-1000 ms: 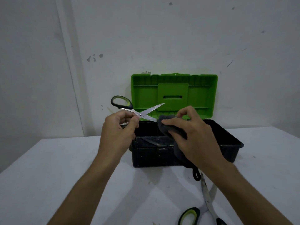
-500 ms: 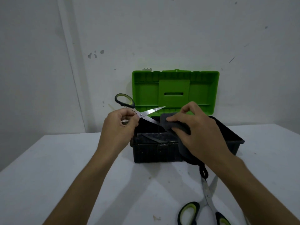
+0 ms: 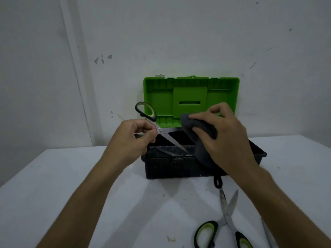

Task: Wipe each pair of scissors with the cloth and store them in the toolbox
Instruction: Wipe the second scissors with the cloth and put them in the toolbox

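Left hand (image 3: pixel 133 138) gripping open scissors (image 3: pixel 162 130) near the pivot, fingers curled, one black-and-green loop raised above, blades spread over the toolbox (image 3: pixel 179 167). Lower blade angled down into the black tray, upper blade running right into the cloth (image 3: pixel 197 126). Right hand (image 3: pixel 227 138) clasping that dark cloth, folded round the upper blade. Green lid (image 3: pixel 191 97) upright behind, against the wall. Second scissors (image 3: pixel 226 217) lying open on the white table (image 3: pixel 89 176), front right, just below the right forearm.
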Demonstrator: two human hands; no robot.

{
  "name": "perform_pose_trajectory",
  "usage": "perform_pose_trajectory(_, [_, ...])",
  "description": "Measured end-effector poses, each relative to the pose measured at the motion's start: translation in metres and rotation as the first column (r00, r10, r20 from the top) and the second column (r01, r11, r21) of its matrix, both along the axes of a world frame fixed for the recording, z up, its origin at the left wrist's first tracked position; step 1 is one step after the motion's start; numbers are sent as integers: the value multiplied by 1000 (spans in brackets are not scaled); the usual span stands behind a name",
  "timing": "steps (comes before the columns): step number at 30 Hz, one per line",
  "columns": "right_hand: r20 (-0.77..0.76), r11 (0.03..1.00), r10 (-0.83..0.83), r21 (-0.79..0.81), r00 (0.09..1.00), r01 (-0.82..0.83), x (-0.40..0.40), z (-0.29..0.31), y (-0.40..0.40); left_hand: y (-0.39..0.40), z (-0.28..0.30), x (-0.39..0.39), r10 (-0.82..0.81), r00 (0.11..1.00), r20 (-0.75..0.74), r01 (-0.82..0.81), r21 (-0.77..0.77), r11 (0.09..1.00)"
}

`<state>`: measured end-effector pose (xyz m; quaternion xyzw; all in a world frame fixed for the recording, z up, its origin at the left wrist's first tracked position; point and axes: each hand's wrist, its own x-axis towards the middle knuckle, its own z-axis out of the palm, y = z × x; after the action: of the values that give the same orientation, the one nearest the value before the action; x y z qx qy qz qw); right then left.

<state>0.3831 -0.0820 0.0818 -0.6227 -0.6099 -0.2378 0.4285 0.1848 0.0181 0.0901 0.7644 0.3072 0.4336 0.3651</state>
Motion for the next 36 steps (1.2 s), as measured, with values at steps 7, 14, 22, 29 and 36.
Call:
perform_pose_trajectory(7, [-42,998,25,-60,999,-28,-6,-8,10,-2,2,-2,-60,996,70,63,-39,997])
perform_pose_trajectory(14, [-6,993,108,-38,994,-108,-19,-3,1,1,-4,2,-38,999,37,39,-50,998])
perform_pose_trajectory(22, [-75,996,-43,-79,996,37,17,-2,5,4,-4,-2,-84,994,63,88,-60,994])
perform_pose_trajectory(29, [-11,984,135,-116,991,-135,-12,-5,11,-2,-3,2,-103,994,28,104,-24,994])
perform_pose_trajectory(36, [-50,998,26,-48,998,-28,10,2,2,2,-2,-1,-75,997,10,75,-45,996])
